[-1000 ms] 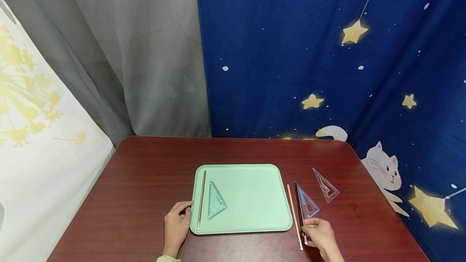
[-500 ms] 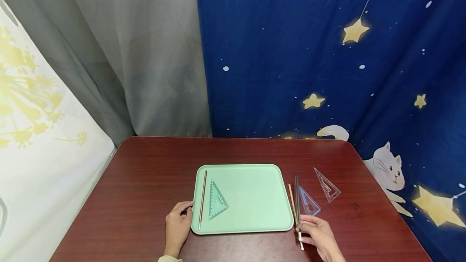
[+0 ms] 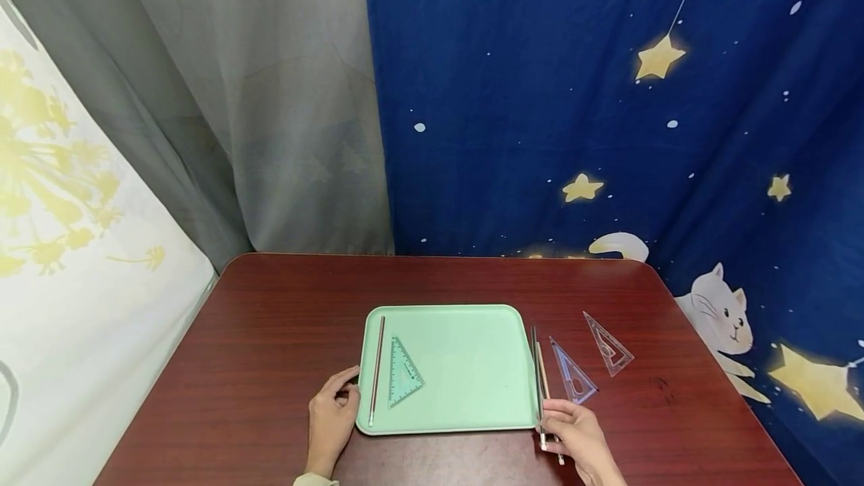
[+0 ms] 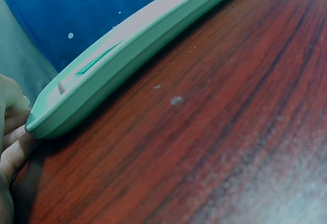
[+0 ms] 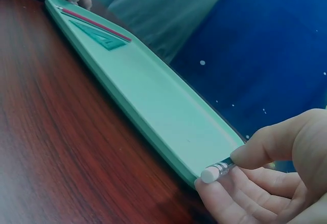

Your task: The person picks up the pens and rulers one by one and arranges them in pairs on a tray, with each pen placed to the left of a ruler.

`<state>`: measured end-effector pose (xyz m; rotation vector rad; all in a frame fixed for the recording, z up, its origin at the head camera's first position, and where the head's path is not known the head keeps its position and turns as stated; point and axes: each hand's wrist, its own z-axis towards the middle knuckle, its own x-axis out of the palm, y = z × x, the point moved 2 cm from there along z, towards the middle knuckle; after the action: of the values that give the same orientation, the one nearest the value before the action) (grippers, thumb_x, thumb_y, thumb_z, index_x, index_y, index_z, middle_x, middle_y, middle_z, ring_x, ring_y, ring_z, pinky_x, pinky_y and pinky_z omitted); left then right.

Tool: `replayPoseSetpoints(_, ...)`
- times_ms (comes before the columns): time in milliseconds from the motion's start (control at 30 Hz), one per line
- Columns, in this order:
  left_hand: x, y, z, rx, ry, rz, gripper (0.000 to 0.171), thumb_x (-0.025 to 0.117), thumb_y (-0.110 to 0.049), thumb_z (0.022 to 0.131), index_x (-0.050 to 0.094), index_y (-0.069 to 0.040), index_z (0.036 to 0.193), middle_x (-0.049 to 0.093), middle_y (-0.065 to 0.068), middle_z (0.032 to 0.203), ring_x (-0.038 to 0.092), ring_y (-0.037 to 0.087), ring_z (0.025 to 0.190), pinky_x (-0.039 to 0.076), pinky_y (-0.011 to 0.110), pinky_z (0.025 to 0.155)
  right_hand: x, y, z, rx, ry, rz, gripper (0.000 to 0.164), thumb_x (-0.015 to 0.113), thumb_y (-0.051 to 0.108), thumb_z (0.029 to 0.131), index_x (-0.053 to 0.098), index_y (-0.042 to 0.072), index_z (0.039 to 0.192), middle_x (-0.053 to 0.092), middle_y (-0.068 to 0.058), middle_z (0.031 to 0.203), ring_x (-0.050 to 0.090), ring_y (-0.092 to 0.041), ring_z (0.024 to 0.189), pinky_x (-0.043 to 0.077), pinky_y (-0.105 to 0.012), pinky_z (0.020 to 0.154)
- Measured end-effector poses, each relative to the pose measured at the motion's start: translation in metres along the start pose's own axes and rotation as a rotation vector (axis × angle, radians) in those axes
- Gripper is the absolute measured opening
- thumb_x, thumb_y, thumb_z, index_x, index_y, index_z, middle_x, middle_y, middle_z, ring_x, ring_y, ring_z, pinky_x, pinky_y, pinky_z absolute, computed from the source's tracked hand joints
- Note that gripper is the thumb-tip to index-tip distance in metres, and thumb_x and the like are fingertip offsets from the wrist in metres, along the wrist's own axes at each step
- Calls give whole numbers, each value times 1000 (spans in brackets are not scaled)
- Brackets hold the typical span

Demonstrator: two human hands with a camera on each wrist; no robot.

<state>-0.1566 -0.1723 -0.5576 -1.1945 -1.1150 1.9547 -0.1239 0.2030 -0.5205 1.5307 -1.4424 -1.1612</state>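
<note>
Left grip [image 3: 331, 415] touches tray [image 3: 472, 366]; pinch unclear. Just right of it, seemingly done: red pencil [image 3: 376, 370], green set square [image 3: 400, 373] inside. Right grip [image 3: 575, 432] pinches dark pencil [image 3: 536, 370] at right rim, not yet in. Apparently remaining, beyond grip: pale pencil [image 3: 543, 372], blue set square [image 3: 565, 367], clear set square [image 3: 610, 352].

Green tray [image 3: 466, 366] on bench [image 3: 283, 336]; red pencil [image 3: 377, 371] and green triangle [image 3: 403, 379] inside, left side. Left hand [image 3: 332, 417] holds tray's left rim. Right hand [image 3: 577, 435] pinches dark pencil [image 3: 536, 366] by right rim; tan pencil [image 3: 543, 370] beside. Blue triangle [image 3: 563, 358], clear triangle [image 3: 601, 336] farther right.
</note>
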Motion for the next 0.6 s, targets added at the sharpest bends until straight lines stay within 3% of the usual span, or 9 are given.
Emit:
replayPoseSetpoints(200,-1,1,0,-29,23,-5,41,59,3,82,66,-9,121,72,6,104,57,-3,63,47,15,56,6,0,-1,-4,16,4,45,55,-6,82,44,-22,122,65,-4,87,62,-9,72,56,-29,60)
replayPoseSetpoints(367,-1,1,0,-38,35,17,41,57,2,83,65,-8,122,72,7,105,50,-2,53,43,16,53,11,3,-4,-3,33,1,45,55,-5,81,45,-22,123,64,-5,88,61,-9,72,56,-30,60)
replayPoseSetpoints(600,-2,0,1,-61,46,48,47,54,0,86,56,-7,133,72,8,106,48,0,51,42,18,54,17,6,-4,2,59,-9,45,55,-4,82,46,-22,123,64,-5,88,62,-11,73,56,-31,60)
